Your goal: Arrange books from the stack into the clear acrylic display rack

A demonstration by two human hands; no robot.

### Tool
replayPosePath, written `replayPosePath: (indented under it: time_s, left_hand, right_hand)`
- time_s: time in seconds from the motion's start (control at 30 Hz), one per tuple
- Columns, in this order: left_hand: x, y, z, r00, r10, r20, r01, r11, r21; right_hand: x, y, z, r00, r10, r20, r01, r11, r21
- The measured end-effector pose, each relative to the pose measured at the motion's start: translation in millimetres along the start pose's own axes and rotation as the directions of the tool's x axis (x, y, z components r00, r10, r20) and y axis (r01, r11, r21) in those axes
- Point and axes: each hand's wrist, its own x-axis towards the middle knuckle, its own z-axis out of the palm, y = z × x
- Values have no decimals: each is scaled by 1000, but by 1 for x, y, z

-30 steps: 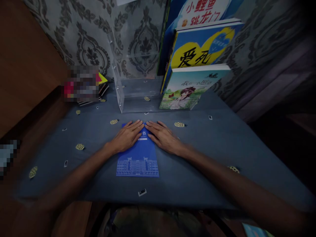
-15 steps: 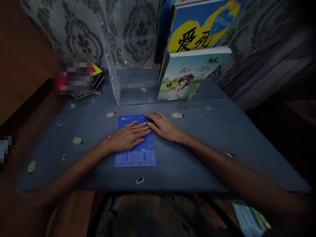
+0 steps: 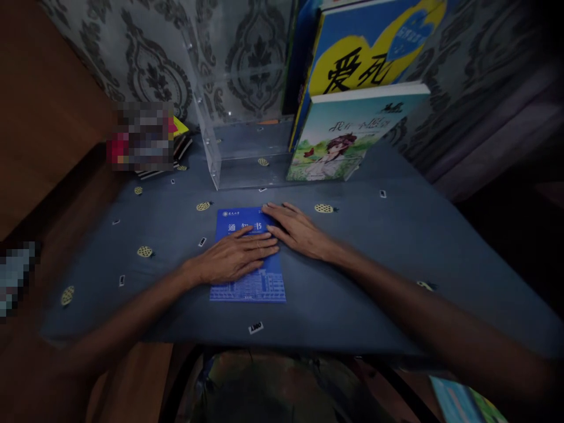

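A blue booklet (image 3: 247, 288) with white Chinese characters and a pale building print lies closed on the cloth-covered desk. Across its middle rests my left hand (image 3: 235, 255), palm down with the fingers stretched to the right. My right hand (image 3: 297, 229) lies at the booklet's upper right edge, fingertips on the cover and most of the palm over the cloth. Its fingers are extended too. The fingertips of both hands are close together near the right edge, and part of the cover is hidden under them.
Behind the booklet stands a clear acrylic rack (image 3: 211, 155). At its right side are upright books, a green-blue one (image 3: 326, 141) before a blue and yellow one (image 3: 352, 64). A small stack of books (image 3: 183, 150) lies back left. The desk cloth (image 3: 352, 305) has pineapple prints.
My left hand has slid down the cover, uncovering the large title characters. The right hand stays by the upper right edge. The whole view has shifted slightly.
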Motion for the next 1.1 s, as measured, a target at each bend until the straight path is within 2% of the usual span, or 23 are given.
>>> replayPosePath:
  time_s: [0.07,0.17,0.27,0.37,0.57,0.9,1.1]
  left_hand:
    - [-6,-10,0,995,-97,-21,98,994,42]
    - [-21,-28,-2,960,-274,-56,278,956,91]
    - [-38,-38,-5,925,-375,-59,379,919,107]
    - [-54,-36,-7,933,-357,-38,359,928,101]
    - [-81,-15,-10,960,-279,0,278,959,59]
    - [-127,37,-8,985,-174,-10,173,984,-49]
    - [-137,53,-5,991,-129,-19,128,991,-37]
  right_hand:
    - [0,0,-1,1000,-1,11,1,1000,-6]
    - [0,-1,-2,999,-6,35,6,1000,-5]
    - [0,-2,-3,999,-11,45,11,1000,-12]
    - [0,-3,-2,999,-12,45,13,999,-30]
    - [1,-5,-1,998,4,63,0,998,-60]
    - [1,-4,-1,998,0,69,3,999,-47]
    - [1,-6,-2,997,-5,74,8,999,-45]
